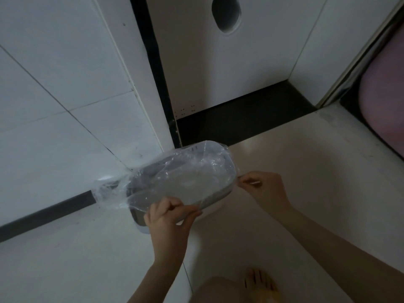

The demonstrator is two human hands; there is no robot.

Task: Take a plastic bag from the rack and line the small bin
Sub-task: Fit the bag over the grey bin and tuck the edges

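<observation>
A small grey oblong bin (218,200) stands on the pale floor by the wall corner. A clear plastic bag (175,176) is spread over its mouth, and a loose end of the bag hangs past the bin's left side. My left hand (170,217) pinches the bag's edge at the bin's near rim. At the bin's right end, my right hand (264,189) pinches the bag's edge too. The inside of the bin shows only dimly through the plastic.
A white tiled wall (65,106) with a dark base strip rises at the left. A white door (218,62) and dark threshold (240,119) lie beyond the bin. A pink object (384,101) sits at the right edge. My knee and bare foot (260,281) are at the bottom.
</observation>
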